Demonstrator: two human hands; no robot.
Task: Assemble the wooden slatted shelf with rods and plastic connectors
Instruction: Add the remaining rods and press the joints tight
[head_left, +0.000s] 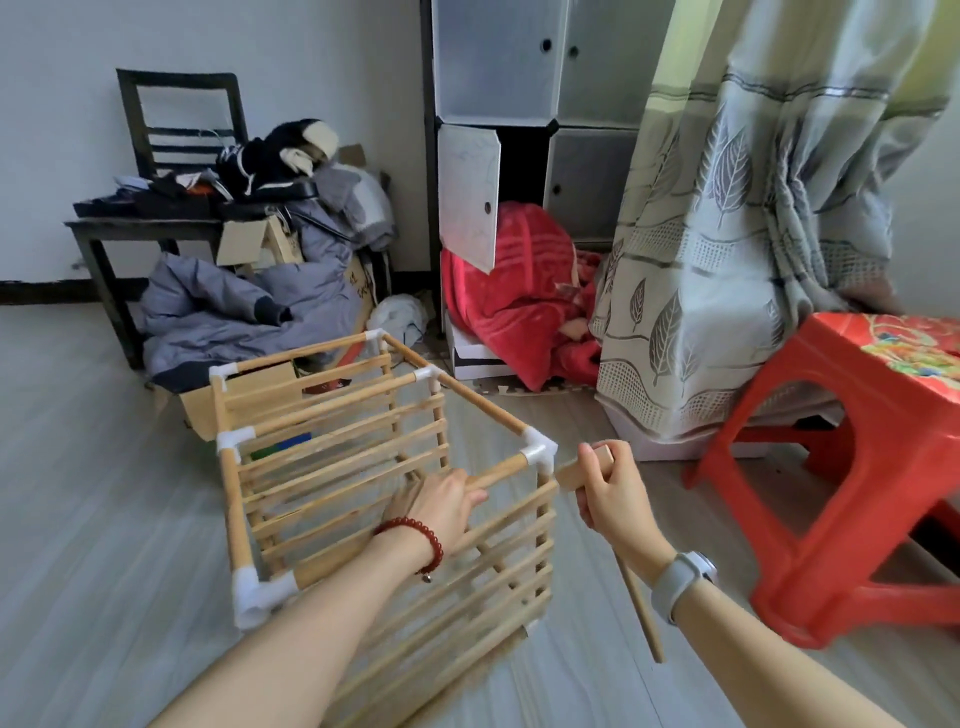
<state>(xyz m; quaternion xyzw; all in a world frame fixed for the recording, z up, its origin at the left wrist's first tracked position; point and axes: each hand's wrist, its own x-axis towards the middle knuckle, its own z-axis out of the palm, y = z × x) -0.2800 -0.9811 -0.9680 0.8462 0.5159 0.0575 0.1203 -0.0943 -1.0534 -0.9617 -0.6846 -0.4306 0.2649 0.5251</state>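
no legible text, labels, brands or numbers anywhere; only dark handwritten marks on the side of the cardboard box (362, 283) behind the grey jacket (223, 306), too blurred to read.

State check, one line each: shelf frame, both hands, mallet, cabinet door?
shelf frame: assembled into a box, standing on the floor
left hand: grips a top rod
right hand: grips the mallet near its head
wooden mallet: head beside the white corner connector
cabinet door: ajar
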